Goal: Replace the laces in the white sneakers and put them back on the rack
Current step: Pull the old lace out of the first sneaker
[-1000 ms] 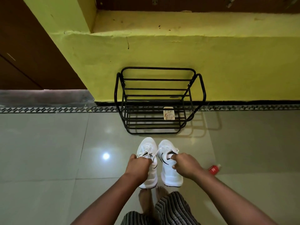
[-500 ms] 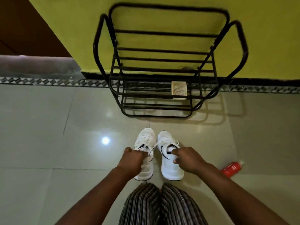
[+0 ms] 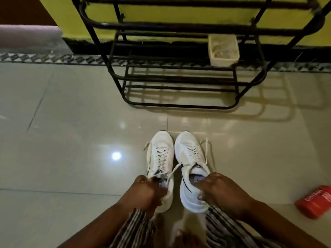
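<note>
I see two white sneakers on the tiled floor [image 3: 71, 122], side by side, toes pointing at the rack [image 3: 179, 104]. The left sneaker [image 3: 160, 158] sits just beside the right sneaker [image 3: 188, 158], nearly touching. Laces [image 3: 161, 158] are threaded on both, loose ends trailing out to each side, one strand crossing the gap between the shoes.

My left hand [image 3: 143, 194] is curled over the left sneaker's heel collar, knuckles up, fingers tucked in at the opening; it grips the collar there. My right hand [image 3: 220, 192] comes in from the right, fingers hooked into the right sneaker's opening and thumb [image 3: 201, 196] pressed on the outer side, pinching the collar. Both forearms reach forward and down over striped shorts [image 3: 136, 230].

Ahead, the black rack stands against a yellow wall [image 3: 161, 13], a small pale tub [image 3: 223, 51] on a lower shelf. A red bottle [image 3: 315, 203] lies on the floor well off to the right.
</note>
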The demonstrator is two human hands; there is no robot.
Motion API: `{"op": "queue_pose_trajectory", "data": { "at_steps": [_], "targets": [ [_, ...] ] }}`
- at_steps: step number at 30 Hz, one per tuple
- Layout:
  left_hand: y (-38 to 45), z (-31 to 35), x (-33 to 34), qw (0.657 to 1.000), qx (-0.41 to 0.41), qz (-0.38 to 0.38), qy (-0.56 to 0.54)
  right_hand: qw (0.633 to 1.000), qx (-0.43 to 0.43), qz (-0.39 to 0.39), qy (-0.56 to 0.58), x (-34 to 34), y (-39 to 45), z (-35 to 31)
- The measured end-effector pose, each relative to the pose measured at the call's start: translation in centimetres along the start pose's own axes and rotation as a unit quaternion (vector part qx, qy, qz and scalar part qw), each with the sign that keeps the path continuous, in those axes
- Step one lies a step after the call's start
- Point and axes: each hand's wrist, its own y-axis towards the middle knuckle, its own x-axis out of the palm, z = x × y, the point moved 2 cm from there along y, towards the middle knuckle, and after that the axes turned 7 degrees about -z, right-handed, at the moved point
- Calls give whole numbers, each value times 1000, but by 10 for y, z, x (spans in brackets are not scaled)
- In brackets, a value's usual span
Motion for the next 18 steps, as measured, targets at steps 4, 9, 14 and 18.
{"op": "queue_pose_trajectory", "data": {
  "at_steps": [4, 9, 14, 18],
  "targets": [
    [0, 2, 29, 998, 52, 9, 35, 998, 5, -12, -66, 54, -3, 6],
    [-7, 6, 41, 997, 54, 42, 18, 997, 54, 9, -49, 76, -8, -14],
    [-13, 20, 51, 997, -3, 72, 24, 993, 107, 1, -55, 74, -13, -26],
    [-17, 27, 46, 998, -48, 36, 24, 978, 179, -106, 2, 73, -15, -39]
  ]
}}
